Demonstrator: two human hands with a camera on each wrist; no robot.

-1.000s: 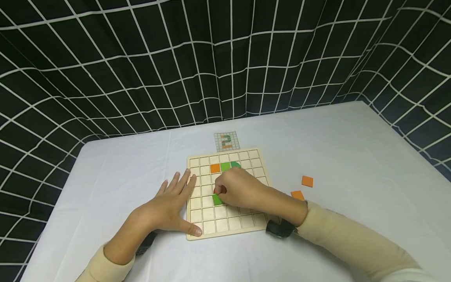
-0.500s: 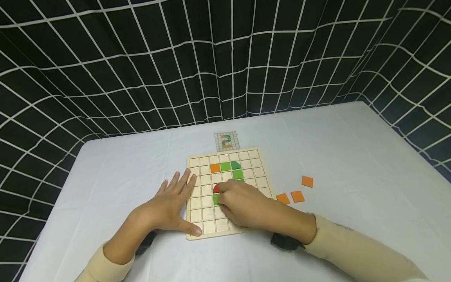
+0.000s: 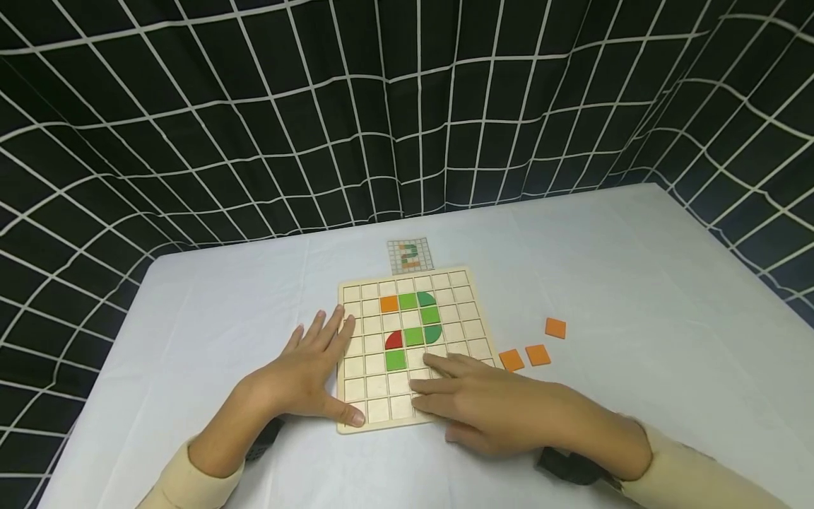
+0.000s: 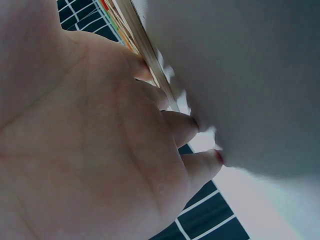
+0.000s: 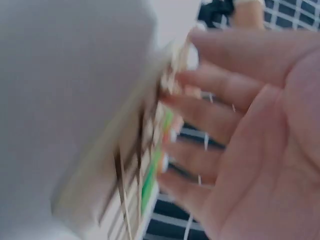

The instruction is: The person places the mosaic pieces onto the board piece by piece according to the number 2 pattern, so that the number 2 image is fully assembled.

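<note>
A wooden grid board (image 3: pixel 375 409) lies on the table, its cells partly filled with coloured tiles. An orange square (image 3: pixel 388 304), a green square (image 3: pixel 408 301) and a dark green quarter-round tile (image 3: pixel 426 299) form the top row. Below them are more green tiles and a red quarter-round tile (image 3: pixel 393 340), with a green square (image 3: pixel 396 360) under it. My left hand (image 3: pixel 304 378) rests with spread fingers on the board's left edge. Over the lower right of the board is my right hand (image 3: pixel 492 403), fingers loosely extended and holding nothing; it is blurred in the right wrist view.
Three loose orange square tiles, one of them an orange tile (image 3: pixel 538 355), lie right of the board. Behind the board is a small pattern card (image 3: pixel 410 255) with a coloured figure on a grid. A dark curtain (image 3: pixel 407 106) with white lines stands beyond the white table (image 3: pixel 636 283).
My right hand has drawn back to the right and toward me from the red tile, its fingers loosening and uncovering the tiles. The left hand has stayed put.
</note>
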